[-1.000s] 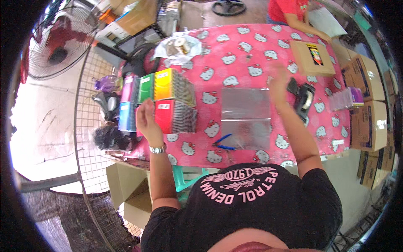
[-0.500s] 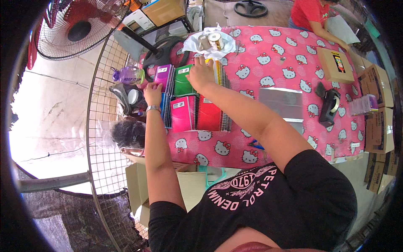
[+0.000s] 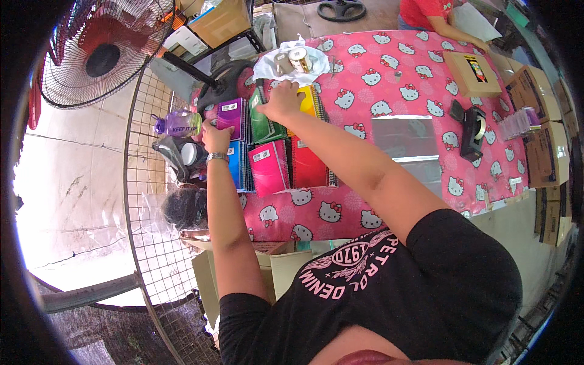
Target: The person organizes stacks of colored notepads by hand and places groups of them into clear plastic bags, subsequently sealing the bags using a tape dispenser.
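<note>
Near the notebooks [image 3: 271,169], a bottle [image 3: 177,124].

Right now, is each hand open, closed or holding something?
Left hand: half-curled at the purple notebook; grip unclear.
Right hand: over the green notebook; grip unclear.

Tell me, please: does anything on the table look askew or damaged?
Yes: the green notebook slants by the right hand, and the pink notebook is turned out of line with the red notebook beside it. I see no damage.
</note>
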The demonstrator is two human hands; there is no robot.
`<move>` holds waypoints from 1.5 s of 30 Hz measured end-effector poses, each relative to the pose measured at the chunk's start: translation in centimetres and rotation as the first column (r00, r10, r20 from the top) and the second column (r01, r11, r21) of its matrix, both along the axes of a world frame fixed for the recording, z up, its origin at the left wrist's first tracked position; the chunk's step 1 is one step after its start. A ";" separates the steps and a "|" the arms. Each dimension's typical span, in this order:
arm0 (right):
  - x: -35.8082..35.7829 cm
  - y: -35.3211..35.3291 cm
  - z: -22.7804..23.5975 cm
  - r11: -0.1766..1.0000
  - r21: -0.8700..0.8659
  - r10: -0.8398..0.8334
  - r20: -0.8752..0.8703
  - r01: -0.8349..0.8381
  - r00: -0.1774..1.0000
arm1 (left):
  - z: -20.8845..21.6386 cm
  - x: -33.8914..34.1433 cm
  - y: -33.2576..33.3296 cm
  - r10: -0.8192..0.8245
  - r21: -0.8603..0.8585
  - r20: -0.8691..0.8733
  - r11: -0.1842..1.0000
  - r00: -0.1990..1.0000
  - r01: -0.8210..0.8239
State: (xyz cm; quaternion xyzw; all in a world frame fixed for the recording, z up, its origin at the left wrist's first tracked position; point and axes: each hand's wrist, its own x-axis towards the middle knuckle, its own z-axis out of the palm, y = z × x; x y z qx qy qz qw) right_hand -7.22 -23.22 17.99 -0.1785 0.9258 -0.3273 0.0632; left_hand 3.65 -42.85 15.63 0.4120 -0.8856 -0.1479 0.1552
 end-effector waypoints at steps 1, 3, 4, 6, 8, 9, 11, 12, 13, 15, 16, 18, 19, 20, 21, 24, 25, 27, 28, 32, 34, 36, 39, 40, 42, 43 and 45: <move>-0.2 0.5 0.3 0.994 -0.109 0.033 0.048 -0.027 0.998 | 0.1 0.1 0.7 -0.003 -0.154 -0.082 0.988 0.997 -0.010; -1.0 2.2 0.1 0.939 -0.341 0.091 0.110 -0.048 0.990 | 1.8 0.8 0.0 -0.061 0.088 -0.271 0.992 0.961 0.088; -1.5 3.3 -1.0 0.959 -0.284 0.021 0.116 0.013 0.993 | 2.6 0.8 0.6 -0.073 0.210 -0.364 0.965 0.929 0.158; -2.0 5.2 -2.9 0.976 -0.171 -0.117 0.117 0.136 0.986 | 3.9 1.9 1.7 0.111 0.585 -0.573 0.749 0.812 0.311; -4.1 8.2 -5.9 0.976 -0.168 -0.118 0.126 0.138 0.985 | 5.9 1.4 6.6 0.340 0.713 -0.670 0.542 0.660 0.445; -4.3 8.4 -6.2 0.977 -0.181 -0.090 0.130 0.113 0.987 | 6.0 2.2 7.9 0.371 0.694 -0.710 0.512 0.599 0.506; -2.3 7.3 -4.0 0.992 -0.095 -0.081 0.026 0.083 0.996 | 4.2 5.2 9.5 0.468 0.661 -0.749 0.470 0.470 0.585; -0.9 6.7 -2.5 0.996 -0.055 -0.071 -0.018 0.070 0.997 | 4.1 6.9 10.8 0.502 0.656 -0.750 0.485 0.430 0.578; -0.8 6.8 -1.8 0.995 -0.011 -0.101 -0.084 0.100 0.991 | 3.8 7.1 12.8 0.528 0.668 -0.739 0.486 0.419 0.564; -1.6 6.5 -1.5 0.993 0.048 -0.102 -0.096 0.107 0.990 | 3.0 7.9 15.5 0.557 0.682 -0.724 0.492 0.407 0.541; -1.9 6.3 -1.4 0.992 0.076 -0.097 -0.103 0.105 0.990 | 2.5 8.5 16.5 0.560 0.686 -0.722 0.498 0.407 0.531; -1.8 6.2 -1.6 0.992 0.089 -0.087 -0.087 0.094 0.992 | 1.8 10.0 17.5 0.569 0.692 -0.715 0.492 0.407 0.528; -1.7 6.0 -1.7 0.993 0.077 -0.084 -0.092 0.092 0.992 | 1.6 10.7 17.7 0.575 0.695 -0.710 0.481 0.406 0.534; -1.6 5.8 -1.8 0.994 0.064 -0.081 -0.096 0.088 0.992 | 1.3 11.5 18.0 0.581 0.698 -0.706 0.471 0.405 0.540; -2.1 5.5 -2.0 0.993 -0.015 -0.119 -0.157 0.118 0.980 | 1.3 11.7 18.5 0.592 0.717 -0.689 0.474 0.418 0.511; -3.7 5.1 -2.1 0.963 -0.260 -0.139 -0.254 0.071 0.957 | 0.7 11.3 19.6 0.567 0.705 -0.698 0.438 0.437 0.558; -3.1 4.6 -0.6 0.932 -0.359 -0.040 -0.239 -0.050 0.970 | 0.1 12.2 19.0 0.593 0.699 -0.690 0.397 0.415 0.595; -1.6 4.5 2.7 0.815 -0.531 0.161 -0.179 -0.233 0.971 | -1.2 14.0 18.0 0.644 0.675 -0.668 0.314 0.373 0.668; -0.1 4.8 4.5 0.744 -0.601 0.270 -0.128 -0.291 0.954 | -0.8 14.8 18.5 0.678 0.664 -0.648 0.279 0.347 0.694; 5.3 8.2 4.0 0.609 -0.671 0.612 0.057 -0.424 0.789 | 2.2 14.6 23.6 0.716 0.681 -0.602 0.228 0.354 0.696; 6.4 10.7 0.8 0.670 -0.500 0.425 -0.348 -0.549 0.836 | 2.2 15.3 24.8 0.631 0.744 -0.634 0.340 0.446 0.576; 5.9 14.4 -2.5 0.846 -0.419 0.186 -0.348 -0.330 0.919 | 0.7 17.1 25.8 0.642 0.796 -0.568 0.270 0.515 0.541; 6.4 17.8 -6.6 0.929 -0.272 0.209 -0.177 -0.252 0.962 | -2.2 19.6 27.7 0.721 0.807 -0.512 0.217 0.467 0.549; 6.8 18.4 -6.4 0.935 -0.249 0.243 -0.064 -0.251 0.968 | -3.3 20.8 28.1 0.728 0.813 -0.501 0.212 0.468 0.542; 7.2 18.4 -5.7 0.938 -0.246 0.253 -0.003 -0.246 0.967 | -4.6 21.8 28.7 0.742 0.822 -0.484 0.202 0.465 0.533; 7.0 18.1 -5.3 0.933 -0.266 0.234 -0.057 -0.241 0.970 | -4.8 21.8 29.1 0.749 0.824 -0.476 0.197 0.461 0.531; 6.2 17.5 -3.5 0.891 -0.382 0.281 0.037 -0.246 0.959 | -4.7 21.7 29.1 0.765 0.817 -0.471 0.190 0.440 0.545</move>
